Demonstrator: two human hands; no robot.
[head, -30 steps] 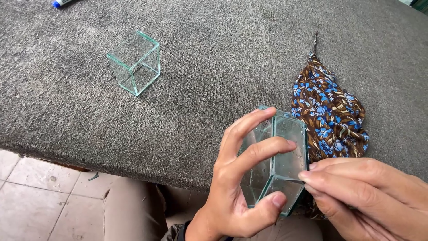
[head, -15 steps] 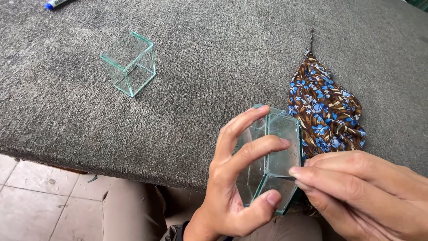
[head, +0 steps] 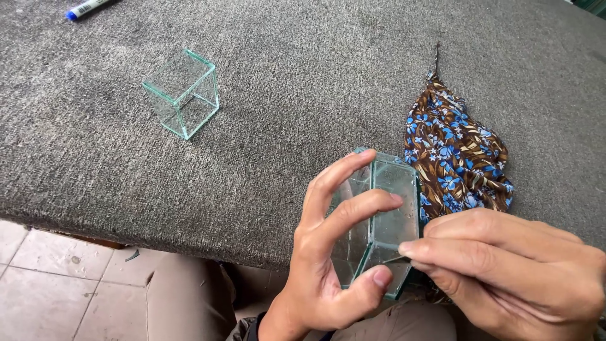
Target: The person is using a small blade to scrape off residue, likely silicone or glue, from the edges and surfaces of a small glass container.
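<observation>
Held glass box (head: 385,218): clamped in the left hand (head: 322,265), thumb under the lower corner, index and middle fingers arched over the near pane. Open cube form, clear panes with green edges. Position: at the near edge of the grey carpeted table (head: 303,95), partly overhanging it, directly between both hands. Long axis: roughly upright, leaning slightly away from the body.

Right hand (head: 511,271): fingers bunched, fingertips pressed against the lower right edge of the held glass box. Whether something small is pinched between those fingertips: cannot tell, contact zone hidden by the knuckles. Of the two hands, the left carries the weight; the right only touches at one edge.

Floral cloth (head: 457,155): brown with blue flowers, crumpled, lying just beyond the right hand and touching the far right side of the held glass box. A short dark thread trails from its far end.

Second glass box (head: 183,91): same clear green-edged cube, open side up, standing well apart, far to the left of and beyond the left hand. Not touched.

Marker (head: 88,7): white barrel, blue cap, at the far left edge of the table, farthest from both hands. No label legible.

Below the table edge: tiled floor (head: 44,284) to the left of the left wrist, and a trouser leg (head: 189,297) under it.
</observation>
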